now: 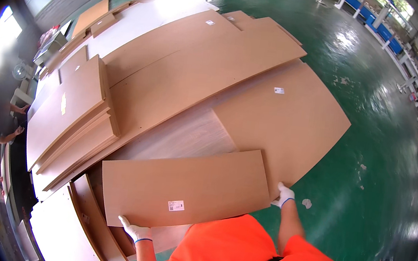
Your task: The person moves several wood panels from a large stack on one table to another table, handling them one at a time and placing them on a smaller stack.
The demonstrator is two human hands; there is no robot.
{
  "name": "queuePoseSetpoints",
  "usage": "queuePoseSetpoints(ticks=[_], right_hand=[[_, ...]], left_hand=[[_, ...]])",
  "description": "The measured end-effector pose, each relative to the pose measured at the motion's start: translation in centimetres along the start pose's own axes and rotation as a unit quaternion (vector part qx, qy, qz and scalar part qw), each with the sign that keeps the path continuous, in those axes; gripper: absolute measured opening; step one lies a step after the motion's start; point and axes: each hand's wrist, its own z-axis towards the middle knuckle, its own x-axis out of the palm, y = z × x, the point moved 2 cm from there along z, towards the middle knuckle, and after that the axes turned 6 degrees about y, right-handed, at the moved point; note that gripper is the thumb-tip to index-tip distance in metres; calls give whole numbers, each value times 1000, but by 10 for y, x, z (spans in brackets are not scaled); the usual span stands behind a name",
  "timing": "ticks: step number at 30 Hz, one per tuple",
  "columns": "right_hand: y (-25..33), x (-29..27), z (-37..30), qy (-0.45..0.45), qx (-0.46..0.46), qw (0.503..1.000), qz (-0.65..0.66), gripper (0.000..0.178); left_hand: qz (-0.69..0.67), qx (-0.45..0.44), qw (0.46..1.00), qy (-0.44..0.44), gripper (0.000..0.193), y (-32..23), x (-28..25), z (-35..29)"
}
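So both gloved hands, left hand (pixel 134 230) and right hand (pixel 283 195), have fingers clamped on opposite ends of a brown board (pixel 184 187) lying atop the panel stack (pixel 185 71).

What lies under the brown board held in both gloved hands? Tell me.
The brown board overlaps a pale sheet and a large brown panel. Whatever lies beneath its middle is covered.
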Motion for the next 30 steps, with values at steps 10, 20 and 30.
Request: queuePoseSetpoints(ticks=[10,20,30], right_hand=[[89,51,-56,-283,-383,681,-557,66],[59,93,-11,-121,-373,724,-567,72],[-18,497,-200,460,-284,737,-406,29]], left_hand=[[-75,-51,990,-110,71,48,-12,-29],[-108,-281,951,-70,72,110,-69,-32],[12,-239,970,-39,54,64,-80,-2]])
